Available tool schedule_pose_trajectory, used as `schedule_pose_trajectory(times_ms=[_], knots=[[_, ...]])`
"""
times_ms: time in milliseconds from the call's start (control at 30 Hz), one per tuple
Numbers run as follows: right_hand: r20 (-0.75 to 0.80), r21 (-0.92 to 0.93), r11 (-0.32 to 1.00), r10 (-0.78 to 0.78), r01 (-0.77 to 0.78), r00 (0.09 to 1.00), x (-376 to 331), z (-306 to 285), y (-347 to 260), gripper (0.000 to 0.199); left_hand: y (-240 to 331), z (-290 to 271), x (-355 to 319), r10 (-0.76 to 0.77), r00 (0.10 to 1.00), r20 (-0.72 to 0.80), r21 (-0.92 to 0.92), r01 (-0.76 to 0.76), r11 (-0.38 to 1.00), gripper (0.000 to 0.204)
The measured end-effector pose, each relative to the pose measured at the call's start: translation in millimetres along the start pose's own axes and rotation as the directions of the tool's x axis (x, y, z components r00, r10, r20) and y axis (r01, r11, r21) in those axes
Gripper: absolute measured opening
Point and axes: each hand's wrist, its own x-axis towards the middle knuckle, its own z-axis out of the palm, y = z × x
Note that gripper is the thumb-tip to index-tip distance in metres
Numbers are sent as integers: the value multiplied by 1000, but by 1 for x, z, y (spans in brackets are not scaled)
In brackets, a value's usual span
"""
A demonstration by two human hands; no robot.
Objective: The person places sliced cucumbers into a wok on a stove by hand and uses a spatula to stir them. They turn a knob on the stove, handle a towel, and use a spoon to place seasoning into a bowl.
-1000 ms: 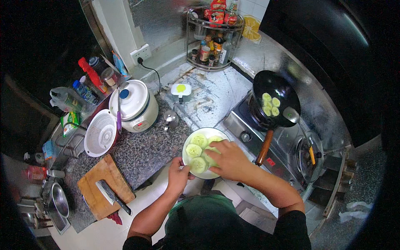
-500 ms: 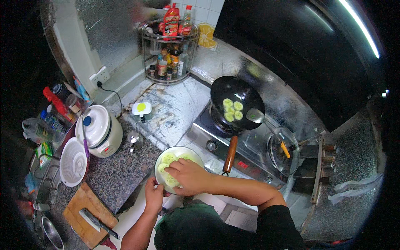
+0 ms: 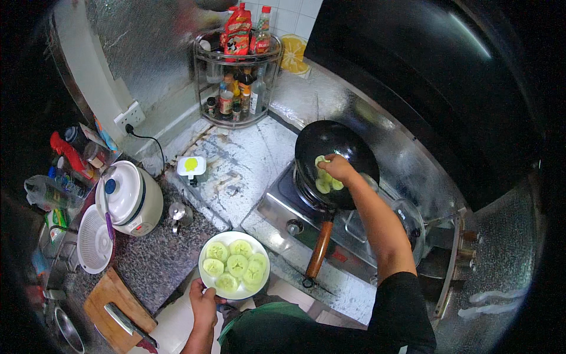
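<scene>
My left hand [image 3: 204, 302] grips the near rim of a white plate [image 3: 254, 291], thumb on top. Pale green cucumber slices [image 3: 237, 265] are spread over it, some overlapping. My right hand [image 3: 339, 168] is down inside the black wok [image 3: 354, 141], its fingers drawn together at a cucumber slice [image 3: 321, 159]. More slices [image 3: 323, 186] lie in the wok beneath that hand, partly covered by it. The wok sits on the stove [image 3: 280, 203], its wooden handle [image 3: 319, 251] pointing toward me. My right forearm hides most of the spatula.
At left stand a white rice cooker [image 3: 144, 200], a white colander [image 3: 94, 242] and a cutting board [image 3: 97, 298] bearing a knife [image 3: 130, 324]. A bottle rack [image 3: 236, 121] fills the far corner. A glass lid [image 3: 415, 221] rests right of the wok; a dark hood [image 3: 413, 100] hangs above.
My right hand has moved from the plate to the wok, at the upper right. The plate, still in my left hand, now shows its slices uncovered. The view has shifted slightly.
</scene>
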Motion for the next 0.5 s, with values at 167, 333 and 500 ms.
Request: schedule_pose_trajectory(times_ms=[167,333,500], knots=[[-28,-152,985,-80,75,996,9,0,2,56,2,-1,-4,17,1000,-6,-3,-17,1000,29],[-220,-97,970,-238,221,946,-76,-65,-50,40,7,-9,0,50,998,44,-28,-49,998,29],[-227,-97,959,-283,267,932,-129,-81,-62,33,18,-13,3,70,996,60,20,-72,997,29]])
